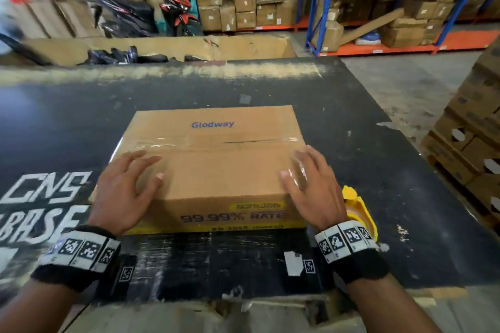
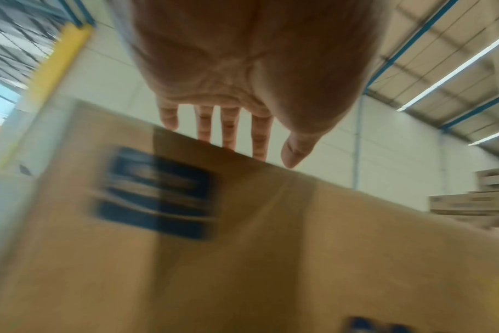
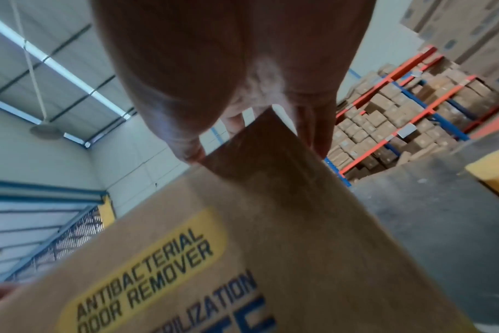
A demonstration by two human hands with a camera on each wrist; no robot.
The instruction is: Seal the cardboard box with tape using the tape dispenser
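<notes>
A brown cardboard box [image 1: 216,159] printed "Glodway" lies on the black table [image 1: 351,143]. Clear tape [image 1: 189,143] runs across the seam of its top flaps. My left hand [image 1: 130,184] lies on the box's near left corner, fingers spread and straight; from the left wrist its fingertips [image 2: 228,139] reach over the box edge [image 2: 242,202]. My right hand [image 1: 308,186] lies over the near right corner with straight fingers, the thumb on top and the others down the side. The yellow tape dispenser [image 1: 359,208] lies on the table just right of that hand, half hidden by my wrist.
An open carton [image 1: 162,48] with dark items stands beyond the table's far edge. Blue and orange racks [image 1: 378,8] full of boxes fill the back. Stacked cartons [image 1: 473,143] stand at the right. A parked scooter [image 1: 176,8] is at the back left.
</notes>
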